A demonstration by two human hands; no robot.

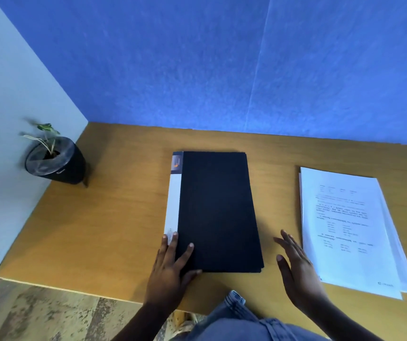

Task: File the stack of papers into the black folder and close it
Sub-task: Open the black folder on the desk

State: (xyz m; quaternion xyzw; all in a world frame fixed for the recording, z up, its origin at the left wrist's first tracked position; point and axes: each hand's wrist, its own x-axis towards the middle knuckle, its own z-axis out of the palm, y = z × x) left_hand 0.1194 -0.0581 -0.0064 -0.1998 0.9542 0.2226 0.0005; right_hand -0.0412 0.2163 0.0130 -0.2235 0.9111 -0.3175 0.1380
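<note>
black folder point(216, 212) is lying closed mid-desk, stack of papers point(347, 230) at 3 o'clock. left hand point(170, 269) is pressing spread fingers on its near corner, right hand point(298, 269) is hovering flat, empty. looks stiff; papers floppy, slippery, so i'd be grabbing both long edges.

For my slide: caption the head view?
Left hand rests on closed black folder; papers wait beside.

Soft even daylight, faint shadows, wide-angle bending at edges, motion blur on the potted plant point(52, 153).
</note>
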